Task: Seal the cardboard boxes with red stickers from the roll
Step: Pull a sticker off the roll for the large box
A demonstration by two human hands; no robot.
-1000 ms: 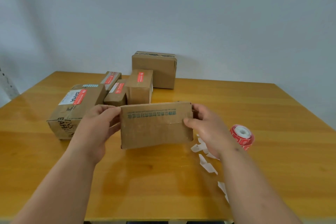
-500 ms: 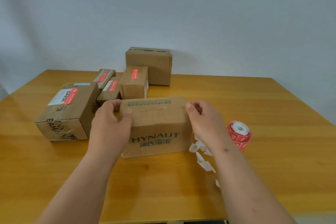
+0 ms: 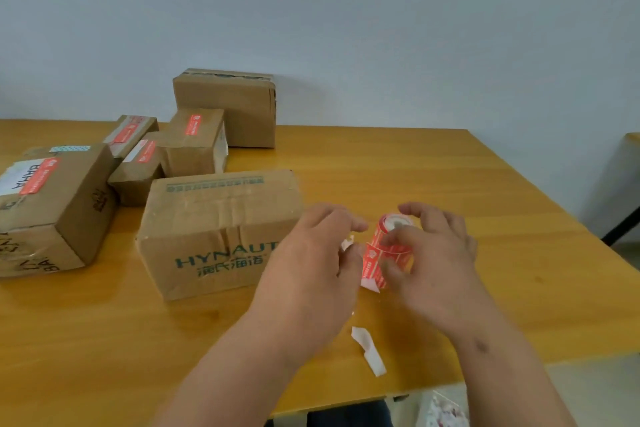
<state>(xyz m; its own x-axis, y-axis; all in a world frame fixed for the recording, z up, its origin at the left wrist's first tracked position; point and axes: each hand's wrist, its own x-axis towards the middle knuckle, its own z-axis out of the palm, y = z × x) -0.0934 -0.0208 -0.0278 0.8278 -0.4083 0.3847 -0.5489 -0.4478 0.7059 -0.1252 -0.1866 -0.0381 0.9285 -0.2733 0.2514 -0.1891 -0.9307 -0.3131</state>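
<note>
A person's two bare hands meet over a roll of red stickers at the right side of a wooden table. The right hand curls its fingers and thumb around the roll, holding it just above the tabletop with its white core facing up and away. The left hand comes in from the other side, its fingertips bent toward the loose end of the sticker strip at the roll's near edge; whether they actually pinch the strip cannot be told, as the hand hides the contact.

Immediately left of the hands sits a cardboard box printed HYNAUT, flat on the table, its top bearing no red sticker. Behind and to its left stand four boxes already carrying red stickers: a large box at the far left, two small boxes and a taller one. A plain brown box stands against the pale wall.

White scraps of backing paper lie on the table between the forearms, near the front edge
</note>
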